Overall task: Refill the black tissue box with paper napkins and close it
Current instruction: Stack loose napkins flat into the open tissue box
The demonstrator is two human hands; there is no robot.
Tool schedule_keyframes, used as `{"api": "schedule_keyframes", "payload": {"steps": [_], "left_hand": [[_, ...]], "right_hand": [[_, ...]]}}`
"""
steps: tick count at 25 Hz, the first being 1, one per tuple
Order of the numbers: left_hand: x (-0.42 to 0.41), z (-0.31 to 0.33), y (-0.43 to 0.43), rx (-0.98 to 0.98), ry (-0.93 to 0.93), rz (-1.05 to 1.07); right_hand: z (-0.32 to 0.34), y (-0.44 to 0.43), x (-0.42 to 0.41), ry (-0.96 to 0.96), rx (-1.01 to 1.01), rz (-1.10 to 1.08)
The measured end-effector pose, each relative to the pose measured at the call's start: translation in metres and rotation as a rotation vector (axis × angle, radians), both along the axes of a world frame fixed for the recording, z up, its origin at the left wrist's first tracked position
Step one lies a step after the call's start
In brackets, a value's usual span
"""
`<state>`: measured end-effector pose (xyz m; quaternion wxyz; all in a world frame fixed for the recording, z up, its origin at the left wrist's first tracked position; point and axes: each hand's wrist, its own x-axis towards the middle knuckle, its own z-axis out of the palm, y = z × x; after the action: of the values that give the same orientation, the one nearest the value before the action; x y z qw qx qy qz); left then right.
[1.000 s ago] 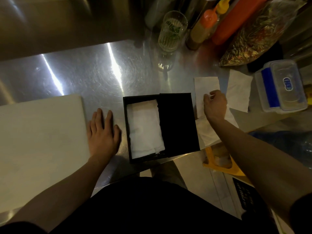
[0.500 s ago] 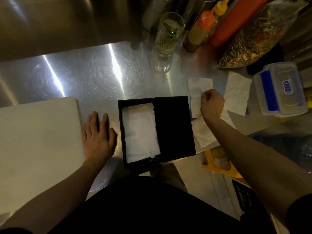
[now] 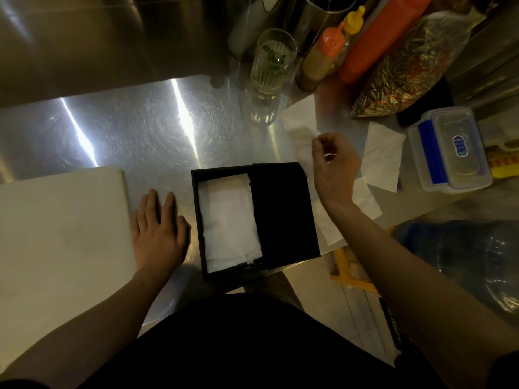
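Open steel counter [image 3: 134, 127] beyond the black tissue box [image 3: 283, 214]; glass [image 3: 273, 60], bottles [image 3: 323, 60], bag [image 3: 407, 68] far right; white board [image 3: 61, 226] left

Steel worktop [image 3: 134, 130]: black tissue box [image 3: 283, 214] at my edge, white board [image 3: 61, 226] left, loose napkins [image 3: 382, 155] right, glass [image 3: 272, 60], squeeze bottles [image 3: 323, 60], chili bag [image 3: 407, 66] behind, plastic container [image 3: 449, 153] far right.

Lid [image 3: 283, 211] hides right half of tissue box [image 3: 233, 273]. Right hand [image 3: 335, 169] covers napkin [image 3: 302, 127] edge; pinch unclear. Far bottles [image 3: 373, 43] cut by top edge.

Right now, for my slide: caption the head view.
Right hand pinches a napkin beside the half-open tissue box; left hand flat on counter.
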<state>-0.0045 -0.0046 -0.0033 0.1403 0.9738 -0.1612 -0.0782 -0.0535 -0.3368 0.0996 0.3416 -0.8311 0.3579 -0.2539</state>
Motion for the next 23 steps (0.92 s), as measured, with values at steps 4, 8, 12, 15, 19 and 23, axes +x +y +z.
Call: {"api": "schedule_keyframes", "payload": {"steps": [4,8,12,15,19,23], "left_hand": [[0.001,0.001,-0.001,-0.02,0.012,-0.007],[0.001,0.001,0.001,-0.032,0.017,-0.024],[0.0,0.0,0.003,-0.02,0.01,-0.036],[0.001,-0.001,0.003,-0.022,0.016,-0.036],[0.002,-0.003,0.004,-0.031,0.027,-0.043],[0.001,-0.004,0.005,-0.049,0.033,-0.042]], "right_hand": [[0.024,0.047,-0.011,-0.009,0.076,0.088],[0.034,0.097,-0.026,0.032,0.227,0.15],[0.024,0.139,-0.033,0.106,0.285,0.201],[0.009,0.154,-0.032,0.16,0.275,0.195],[-0.007,0.161,-0.03,0.261,0.242,0.182],[-0.01,0.162,-0.029,0.402,0.14,0.291]]}}
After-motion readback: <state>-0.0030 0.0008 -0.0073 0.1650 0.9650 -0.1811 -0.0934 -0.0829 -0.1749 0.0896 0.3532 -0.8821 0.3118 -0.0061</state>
